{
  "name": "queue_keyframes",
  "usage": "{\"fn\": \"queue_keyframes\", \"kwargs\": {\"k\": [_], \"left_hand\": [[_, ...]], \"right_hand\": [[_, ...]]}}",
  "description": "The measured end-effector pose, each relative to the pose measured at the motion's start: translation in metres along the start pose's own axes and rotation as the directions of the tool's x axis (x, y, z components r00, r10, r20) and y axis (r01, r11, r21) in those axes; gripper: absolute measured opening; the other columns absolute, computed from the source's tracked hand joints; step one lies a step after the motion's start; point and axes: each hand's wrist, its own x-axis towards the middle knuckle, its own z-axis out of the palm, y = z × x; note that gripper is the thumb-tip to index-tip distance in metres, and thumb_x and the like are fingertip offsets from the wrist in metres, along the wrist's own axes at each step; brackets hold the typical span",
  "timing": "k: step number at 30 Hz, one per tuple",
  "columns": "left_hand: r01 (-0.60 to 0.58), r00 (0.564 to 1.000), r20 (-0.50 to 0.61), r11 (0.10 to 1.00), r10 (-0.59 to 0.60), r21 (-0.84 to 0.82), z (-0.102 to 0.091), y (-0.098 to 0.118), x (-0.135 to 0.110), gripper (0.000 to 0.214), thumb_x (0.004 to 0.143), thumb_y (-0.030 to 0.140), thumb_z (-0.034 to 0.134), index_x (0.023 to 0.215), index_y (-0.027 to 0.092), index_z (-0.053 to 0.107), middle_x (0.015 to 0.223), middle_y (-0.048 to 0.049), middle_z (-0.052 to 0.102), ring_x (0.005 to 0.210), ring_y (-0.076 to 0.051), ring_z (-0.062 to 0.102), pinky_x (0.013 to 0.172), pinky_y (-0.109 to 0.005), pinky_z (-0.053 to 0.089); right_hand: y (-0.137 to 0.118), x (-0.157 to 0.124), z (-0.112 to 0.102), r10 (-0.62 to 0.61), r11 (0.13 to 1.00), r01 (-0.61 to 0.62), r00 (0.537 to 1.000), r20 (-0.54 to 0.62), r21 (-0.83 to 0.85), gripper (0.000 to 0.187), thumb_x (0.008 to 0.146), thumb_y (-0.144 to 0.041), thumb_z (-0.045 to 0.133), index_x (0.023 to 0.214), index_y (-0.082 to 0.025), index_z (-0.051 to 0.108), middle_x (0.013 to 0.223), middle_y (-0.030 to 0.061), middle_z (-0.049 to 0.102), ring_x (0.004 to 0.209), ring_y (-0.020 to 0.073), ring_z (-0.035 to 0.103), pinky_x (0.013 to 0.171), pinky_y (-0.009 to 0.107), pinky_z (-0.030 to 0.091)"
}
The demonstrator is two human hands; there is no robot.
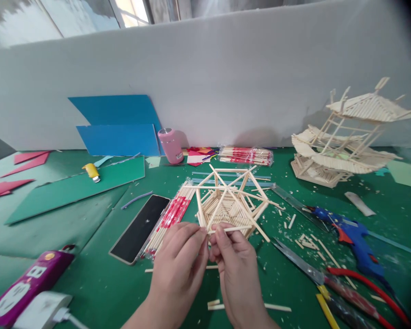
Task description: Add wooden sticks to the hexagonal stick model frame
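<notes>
In front of me a small wooden stick frame (228, 188) stands on the green table, with a many-sided base of layered sticks and crossing sticks on top. My right hand (239, 265) pinches a thin wooden stick (238, 229) between thumb and fingers, level along the frame's near side. My left hand (181, 260) is closed at that stick's left end, against the frame's near left corner. Its fingertips hide whatever lies between them. Loose sticks (274, 307) lie on the table around my wrists.
Scissors (315, 274), a blue glue gun (352, 237) and stick scraps (308, 242) lie right. Behind them stands a stick pavilion model (342, 146). Left are a phone (140, 228), packed sticks (173, 212), a yellow cutter (92, 172) and a purple power bank (30, 283). A pink can (171, 146) stands behind.
</notes>
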Motion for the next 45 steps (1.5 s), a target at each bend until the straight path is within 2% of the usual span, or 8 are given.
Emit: {"fn": "queue_keyframes", "kwargs": {"k": [19,23,28,31,34,36,41,45], "left_hand": [[0.008,0.999,0.038,1.000,-0.008,0.001,-0.002,0.000,0.000,0.015,0.077,0.003,0.052,0.088,0.011,0.056,0.084,-0.0069,0.059,0.081,-0.017,0.053,0.074,-0.030,0.046],[0.039,0.998,0.053,0.999,-0.040,0.014,-0.004,0.002,-0.001,0.016,0.078,0.006,0.052,0.092,0.014,0.054,0.085,-0.0066,0.059,0.080,-0.018,0.054,0.073,-0.030,0.046],[0.068,0.997,0.038,0.989,-0.073,0.132,-0.007,0.007,0.001,0.025,0.076,0.012,0.058,0.100,0.015,0.053,0.090,-0.0088,0.058,0.082,-0.022,0.054,0.073,-0.037,0.045],[0.012,1.000,0.004,0.983,-0.013,0.182,-0.005,0.017,0.006,0.023,0.075,0.011,0.059,0.097,0.016,0.056,0.090,-0.0089,0.059,0.084,-0.024,0.053,0.074,-0.040,0.042],[-0.052,0.998,0.041,0.984,0.045,0.173,0.004,0.029,0.014,0.018,0.079,0.013,0.056,0.096,0.017,0.058,0.092,-0.0084,0.063,0.090,-0.027,0.052,0.077,-0.041,0.039],[-0.079,0.993,0.100,0.983,0.062,0.169,0.012,0.036,0.021,0.019,0.081,0.014,0.053,0.099,0.016,0.059,0.096,-0.0083,0.065,0.094,-0.028,0.050,0.080,-0.043,0.037],[-0.125,0.971,0.222,0.977,0.085,0.175,0.025,0.041,0.034,0.018,0.085,0.012,0.043,0.091,0.012,0.061,0.088,-0.0086,0.066,0.088,-0.027,0.050,0.076,-0.042,0.039],[-0.126,0.958,0.277,0.980,0.079,0.157,0.027,0.039,0.040,0.018,0.084,0.012,0.044,0.089,0.014,0.061,0.080,-0.0078,0.065,0.080,-0.025,0.049,0.070,-0.040,0.041]], "right_hand": [[-0.005,0.001,-0.001,0.014,0.999,-0.013,1.000,0.020,-0.032,0.020,0.075,-0.035,0.064,0.072,-0.016,0.059,0.059,-0.0043,0.053,0.052,0.0053,0.041,0.052,0.018,0.035],[-0.006,-0.001,-0.004,0.024,0.999,-0.023,0.998,0.050,-0.036,0.021,0.075,-0.035,0.064,0.084,-0.017,0.062,0.062,-0.0041,0.051,0.055,0.0060,0.039,0.052,0.019,0.035],[-0.007,-0.010,-0.025,0.049,0.993,-0.043,0.998,0.050,-0.109,0.025,0.071,-0.036,0.067,0.085,-0.016,0.060,0.065,-0.0020,0.054,0.053,0.0063,0.042,0.048,0.018,0.035],[-0.013,-0.014,-0.050,-0.043,0.974,0.043,0.999,0.002,-0.225,0.024,0.071,-0.037,0.066,0.078,-0.018,0.055,0.061,-0.0032,0.051,0.051,0.0075,0.045,0.046,0.018,0.037],[-0.026,-0.012,-0.069,-0.228,0.904,0.175,0.969,-0.092,-0.391,0.026,0.072,-0.037,0.065,0.086,-0.019,0.052,0.071,-0.0008,0.052,0.062,0.0111,0.050,0.055,0.021,0.043],[-0.036,-0.006,-0.075,-0.312,0.817,0.217,0.946,-0.092,-0.535,0.031,0.074,-0.037,0.063,0.097,-0.020,0.051,0.083,0.0021,0.052,0.072,0.0138,0.051,0.062,0.025,0.045],[-0.047,0.008,-0.073,-0.369,0.543,0.351,0.916,0.159,-0.763,0.032,0.080,-0.033,0.055,0.110,-0.022,0.050,0.105,0.0066,0.049,0.075,0.0149,0.049,0.064,0.028,0.044],[-0.047,0.014,-0.068,-0.378,0.487,0.435,0.887,0.266,-0.757,0.021,0.082,-0.027,0.051,0.102,-0.021,0.056,0.102,0.0073,0.049,0.076,0.0159,0.049,0.060,0.026,0.042]]}}
